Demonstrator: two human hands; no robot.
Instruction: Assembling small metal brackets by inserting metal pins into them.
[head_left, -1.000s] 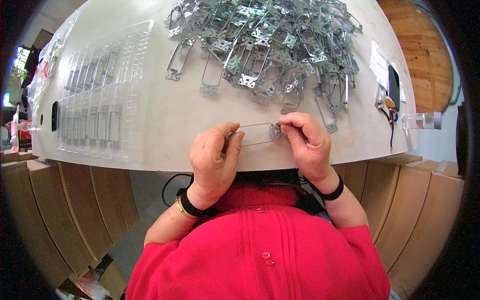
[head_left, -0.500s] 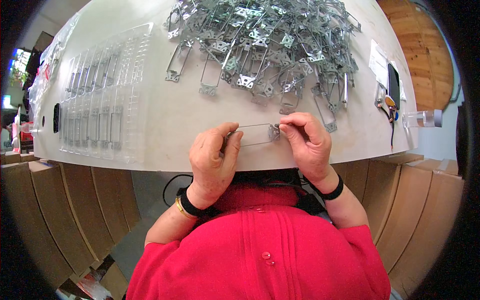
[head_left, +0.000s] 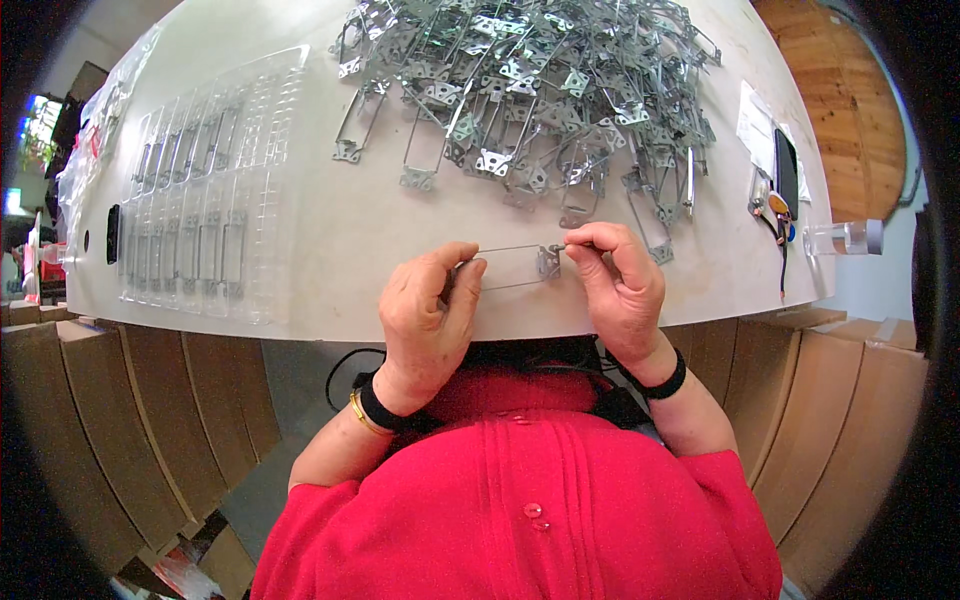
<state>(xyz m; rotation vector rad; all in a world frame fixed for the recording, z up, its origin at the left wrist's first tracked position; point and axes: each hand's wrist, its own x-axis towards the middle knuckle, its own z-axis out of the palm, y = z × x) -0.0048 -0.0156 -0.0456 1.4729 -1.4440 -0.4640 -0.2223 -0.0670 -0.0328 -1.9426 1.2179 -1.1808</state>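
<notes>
A metal wire bracket (head_left: 512,286), two long thin rods with a small plate at the right end, is held over the near part of the table. My left hand (head_left: 428,310) pinches its left end between thumb and fingers, hiding that end. At the other end, my right hand (head_left: 618,285) has thumb and index finger pressed together beside the upper corner of the end plate (head_left: 549,261). Whether a small part sits between those fingertips is hard to see. Beyond both hands lies a big heap of similar metal brackets (head_left: 490,160).
Left of my hands, a clear plastic tray (head_left: 262,200) holds several brackets in two rows. A small black object (head_left: 113,234) lies by it. At right are a phone (head_left: 787,172), a small tool (head_left: 778,215) and a clear bottle (head_left: 845,238). Cardboard boxes (head_left: 835,400) stand below the table edge.
My right fingertips have shifted slightly right, just off the bracket's end plate. My left hand and the bracket stay almost where they were.
</notes>
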